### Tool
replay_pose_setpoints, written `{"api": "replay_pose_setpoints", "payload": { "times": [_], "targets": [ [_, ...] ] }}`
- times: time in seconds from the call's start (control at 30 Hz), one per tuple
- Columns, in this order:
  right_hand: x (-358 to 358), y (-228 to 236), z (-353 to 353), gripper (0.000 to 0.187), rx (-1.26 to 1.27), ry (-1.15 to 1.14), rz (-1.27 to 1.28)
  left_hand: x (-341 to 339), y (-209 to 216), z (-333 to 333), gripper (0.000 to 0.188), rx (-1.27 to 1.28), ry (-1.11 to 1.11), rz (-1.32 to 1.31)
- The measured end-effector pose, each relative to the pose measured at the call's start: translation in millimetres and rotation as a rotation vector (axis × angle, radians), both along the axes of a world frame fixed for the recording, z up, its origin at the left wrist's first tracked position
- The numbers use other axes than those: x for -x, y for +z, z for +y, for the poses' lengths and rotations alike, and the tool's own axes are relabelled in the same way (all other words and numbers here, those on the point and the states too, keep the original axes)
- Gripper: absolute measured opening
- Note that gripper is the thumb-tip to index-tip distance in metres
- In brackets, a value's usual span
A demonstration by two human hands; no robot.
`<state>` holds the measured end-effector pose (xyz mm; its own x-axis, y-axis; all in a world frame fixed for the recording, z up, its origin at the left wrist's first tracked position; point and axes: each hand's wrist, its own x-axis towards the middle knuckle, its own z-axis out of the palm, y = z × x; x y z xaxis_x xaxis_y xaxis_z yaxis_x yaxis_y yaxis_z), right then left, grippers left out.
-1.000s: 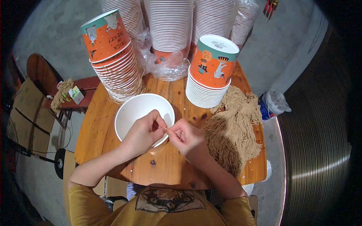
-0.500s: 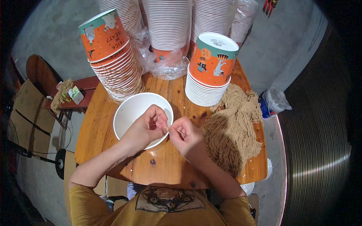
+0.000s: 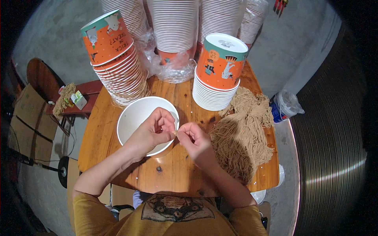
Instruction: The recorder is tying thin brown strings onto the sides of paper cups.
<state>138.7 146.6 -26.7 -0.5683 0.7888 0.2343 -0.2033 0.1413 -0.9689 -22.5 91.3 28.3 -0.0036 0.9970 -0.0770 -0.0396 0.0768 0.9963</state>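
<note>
Your left hand (image 3: 149, 137) pinches a barely visible tan string (image 3: 175, 133) near the white paper bucket (image 3: 134, 116); I cannot tell whether your right hand (image 3: 195, 143) grips it. A grey wall (image 3: 303, 43) backs the wooden table (image 3: 157, 180).

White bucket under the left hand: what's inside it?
In the bucket, white inner wall shows along the left and far sides. The left hand covers much of the right and near part, so whatever lies behind it can't be seen.

Black fisheye corners, bright glare streak across ribbed panel (image 3: 330, 143)
</note>
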Motion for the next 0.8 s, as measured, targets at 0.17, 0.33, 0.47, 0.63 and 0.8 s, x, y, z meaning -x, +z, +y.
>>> {"api": "replay_pose_setpoints", "payload": {
  "times": [0.17,0.33,0.47,0.63,0.8],
  "targets": [
    [0.0,0.0,0.4,0.006,-0.055,-0.023,-0.021,1.2,-1.3,0.3,0.037,-0.008,-0.025,-0.002],
    [-2.2,10.2,-1.7,0.009,-0.237,-0.105,-0.102,-0.4,-0.1,-0.5,0.037,-0.007,-0.014,0.005],
    [-3.1,14.1,-0.9,0.011,-0.426,-0.172,-0.179,-0.7,1.4,-2.0,0.04,-0.004,-0.015,0.04],
    [-4.4,10.8,4.8,0.009,-0.231,-0.069,-0.199,-0.6,4.8,-4.9,0.041,0.007,-0.032,0.103],
    [-4.0,8.0,5.3,0.007,-0.161,-0.028,-0.165,3.8,0.8,-3.7,0.042,0.059,-0.021,-0.01]
  ]
}}
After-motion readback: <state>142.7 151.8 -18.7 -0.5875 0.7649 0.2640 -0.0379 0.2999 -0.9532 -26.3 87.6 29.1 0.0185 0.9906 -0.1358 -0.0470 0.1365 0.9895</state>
